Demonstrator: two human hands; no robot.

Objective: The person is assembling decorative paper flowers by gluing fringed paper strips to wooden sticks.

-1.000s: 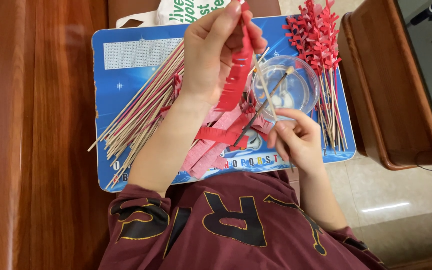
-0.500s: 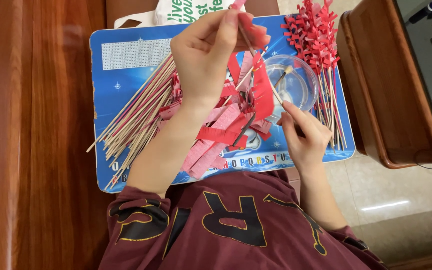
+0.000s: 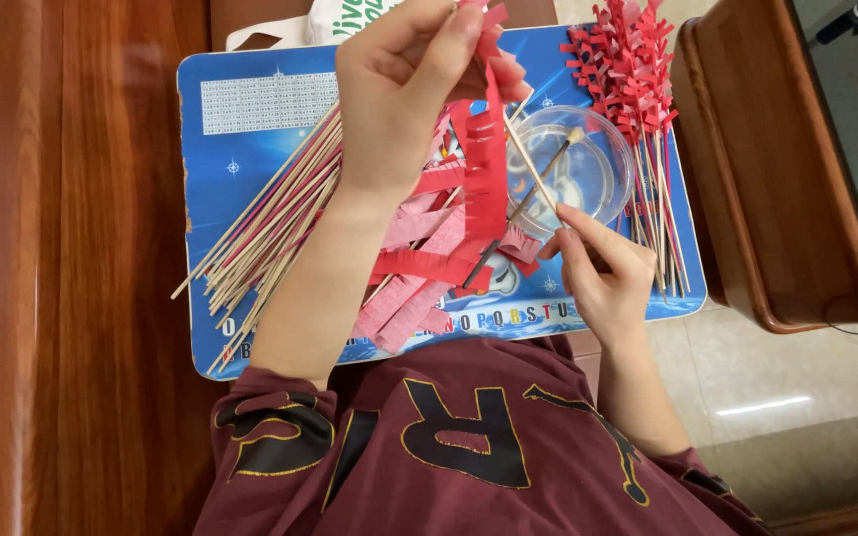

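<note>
My left hand is raised over the blue board and pinches the top of a red fringed paper strip, which hangs down and curls towards my lap. A thin wooden skewer slants from that strip down to my right hand, whose fingertips pinch its lower end beside a clear bowl. A brush leans on the bowl's rim with its tip inside.
Bare skewers fan over the board's left half. Loose red and pink fringed strips lie under my arms. Finished sticks with red fringes lie at the right. A wooden bench is on the left and a wooden table on the right.
My left hand has shifted slightly with the strip, which now hangs lower and more unrolled. My right hand has drawn back from the bowl and now grips the skewer's lower end.
</note>
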